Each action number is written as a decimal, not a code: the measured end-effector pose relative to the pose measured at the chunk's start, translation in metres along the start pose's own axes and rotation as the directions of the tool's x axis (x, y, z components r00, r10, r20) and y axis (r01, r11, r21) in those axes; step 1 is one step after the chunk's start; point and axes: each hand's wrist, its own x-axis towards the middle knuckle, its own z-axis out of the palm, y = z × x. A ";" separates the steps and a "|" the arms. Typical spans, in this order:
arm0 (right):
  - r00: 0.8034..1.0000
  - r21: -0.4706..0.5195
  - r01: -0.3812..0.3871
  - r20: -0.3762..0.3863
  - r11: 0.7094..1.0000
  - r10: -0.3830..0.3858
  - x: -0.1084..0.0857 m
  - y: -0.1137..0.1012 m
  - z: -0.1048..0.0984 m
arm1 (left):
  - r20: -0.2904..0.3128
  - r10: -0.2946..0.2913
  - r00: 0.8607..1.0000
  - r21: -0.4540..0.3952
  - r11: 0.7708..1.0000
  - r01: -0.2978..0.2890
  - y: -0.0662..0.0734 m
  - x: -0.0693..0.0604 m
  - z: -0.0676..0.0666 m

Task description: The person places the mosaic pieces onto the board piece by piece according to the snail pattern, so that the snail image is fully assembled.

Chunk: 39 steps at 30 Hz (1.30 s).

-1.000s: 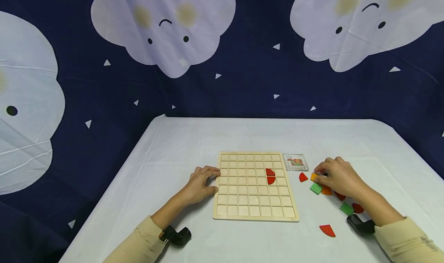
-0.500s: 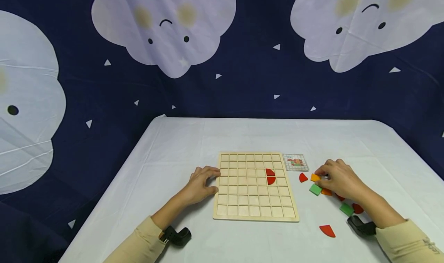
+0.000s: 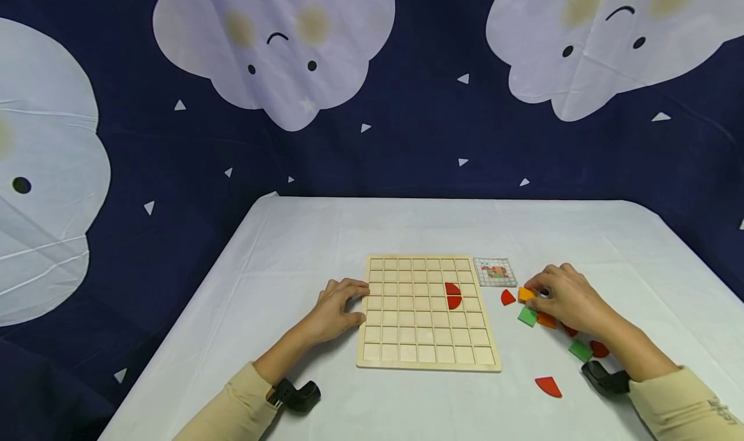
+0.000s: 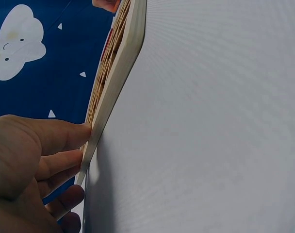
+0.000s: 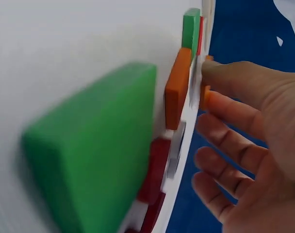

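A wooden grid board point(image 3: 430, 312) lies on the white table with two red quarter-circle tiles point(image 3: 453, 296) in its cells. My left hand point(image 3: 337, 308) touches the board's left edge; the left wrist view shows its thumb and fingers point(image 4: 65, 136) along that rim. To the right of the board, my right hand point(image 3: 572, 299) pinches a yellow-orange square tile point(image 3: 526, 294) between thumb and fingertips. In the right wrist view, that tile point(image 5: 204, 97) is partly hidden by the thumb. Close by lie a green square tile point(image 3: 527, 316) and an orange tile point(image 3: 546, 320).
A small pattern card point(image 3: 495, 272) lies against the board's upper right side. Red quarter-circle tiles lie near the card point(image 3: 508, 297) and near the front point(image 3: 549, 387). Another green tile point(image 3: 580, 350) and a dark red tile point(image 3: 599, 349) sit by the right wrist.
My right hand has shifted slightly to the left and away from me, and the yellow-orange tile has moved a little with it. My left hand and the board look unmoved.
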 end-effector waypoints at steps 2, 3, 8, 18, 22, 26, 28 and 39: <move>1.000 0.014 0.014 -0.002 1.000 -0.014 0.000 -0.005 -0.002 | 0.003 0.000 1.000 0.002 1.000 0.000 -0.001 0.000 0.000; 1.000 0.023 0.023 -0.003 0.999 -0.023 0.001 -0.008 -0.004 | 0.004 0.001 1.000 0.003 1.000 -0.001 -0.001 0.000 0.000; 0.997 0.058 0.074 -0.010 0.996 -0.073 0.008 -0.028 -0.007 | 0.006 0.006 1.000 -0.001 1.000 -0.006 -0.001 0.001 0.000; 0.981 0.088 0.194 -0.039 0.977 -0.191 0.033 -0.074 -0.001 | 0.004 0.012 1.000 -0.007 1.000 -0.012 -0.001 0.002 0.000; 0.976 0.116 0.217 -0.022 0.969 -0.216 0.044 -0.091 0.004 | 0.003 0.016 1.000 0.006 1.000 -0.016 -0.001 0.001 0.000; 0.971 0.119 0.237 -0.007 0.964 -0.238 0.054 -0.104 0.011 | 0.001 0.014 1.000 0.008 1.000 -0.014 0.000 0.001 0.000; 0.967 0.108 0.256 -0.007 0.961 -0.257 0.058 -0.109 0.015 | -0.001 0.010 1.000 0.006 1.000 -0.010 0.000 0.001 0.000; 0.963 0.087 0.258 0.060 0.962 -0.264 0.072 -0.113 0.031 | -0.006 0.005 1.000 0.016 1.000 -0.004 0.000 0.001 0.000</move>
